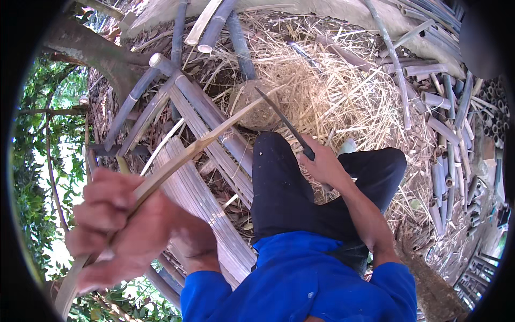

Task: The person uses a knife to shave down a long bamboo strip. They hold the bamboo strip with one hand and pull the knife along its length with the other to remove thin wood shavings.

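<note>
A long, thin bamboo strip (199, 144) runs slantwise from the lower left up to the middle of the view. Raised close to the camera at the left, my left hand (129, 222) has its fingers wrapped round the strip. My right hand (323, 161), over my knees, grips the dark handle of a knife (290, 126). The blade points up and to the left, its tip just below the strip's far end; I cannot tell whether they touch. Behind the tip sits a rounded brown block (255, 104), partly covered by the strip and blade.
Split bamboo slats (206, 214) lie in a bundle beside my left leg. Bamboo poles (212, 115) lean at the upper left near a tree trunk (96, 51). Pale shavings (354, 102) cover the ground ahead. Cut bamboo tubes (442, 177) are piled at the right.
</note>
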Tool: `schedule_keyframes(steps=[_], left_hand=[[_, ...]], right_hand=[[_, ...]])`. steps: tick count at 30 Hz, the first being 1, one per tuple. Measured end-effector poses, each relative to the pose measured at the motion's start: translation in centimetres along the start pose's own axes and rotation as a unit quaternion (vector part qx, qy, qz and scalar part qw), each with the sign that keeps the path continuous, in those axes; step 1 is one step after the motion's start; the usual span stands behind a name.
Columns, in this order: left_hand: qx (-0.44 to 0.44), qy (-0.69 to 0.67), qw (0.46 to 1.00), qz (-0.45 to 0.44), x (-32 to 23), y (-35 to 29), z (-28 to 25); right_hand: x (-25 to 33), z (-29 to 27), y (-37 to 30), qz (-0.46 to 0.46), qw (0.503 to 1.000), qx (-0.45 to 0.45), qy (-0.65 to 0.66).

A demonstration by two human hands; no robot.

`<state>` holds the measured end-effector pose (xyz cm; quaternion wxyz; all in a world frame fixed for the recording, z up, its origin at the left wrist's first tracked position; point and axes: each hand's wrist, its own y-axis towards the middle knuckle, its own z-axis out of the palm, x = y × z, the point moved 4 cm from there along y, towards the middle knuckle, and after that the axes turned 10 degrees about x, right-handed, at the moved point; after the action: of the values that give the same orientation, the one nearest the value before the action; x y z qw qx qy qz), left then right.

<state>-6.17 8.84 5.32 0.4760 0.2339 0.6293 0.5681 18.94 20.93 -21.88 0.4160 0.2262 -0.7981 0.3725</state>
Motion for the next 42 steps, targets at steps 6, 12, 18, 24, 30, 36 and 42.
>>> schedule_keyframes(steps=[6, 12, 18, 24, 30, 36, 42], left_hand=[[-0.074, 0.052, 0.996, 0.009, -0.3, -0.7, 4.4], [-0.084, 0.135, 0.984, 0.076, -1.8, -0.8, 8.3], [-0.055, 0.151, 0.981, 0.109, -2.9, -0.6, 10.6], [-0.028, 0.201, 0.969, 0.140, -4.1, -1.3, 12.7], [-0.087, 0.147, 0.984, 0.048, -4.1, -2.7, 13.5], [-0.086, 0.164, 0.969, 0.165, -4.0, -0.8, 12.6], [-0.129, 0.060, 0.981, 0.131, -4.0, -2.2, 12.7]], right_hand=[[3.9, -0.7, -1.9, -0.128, 0.980, -0.122, -0.091], [12.1, -2.5, -6.7, -0.197, 0.952, -0.208, -0.108], [16.4, -3.9, -11.7, -0.342, 0.907, -0.212, -0.126], [15.0, -4.6, -13.1, -0.215, 0.945, -0.170, -0.177], [15.3, -5.3, -16.1, -0.342, 0.905, -0.206, -0.150], [14.6, -4.6, -13.2, -0.234, 0.952, -0.131, -0.148], [14.5, -4.4, -13.7, -0.272, 0.927, -0.198, -0.167]])
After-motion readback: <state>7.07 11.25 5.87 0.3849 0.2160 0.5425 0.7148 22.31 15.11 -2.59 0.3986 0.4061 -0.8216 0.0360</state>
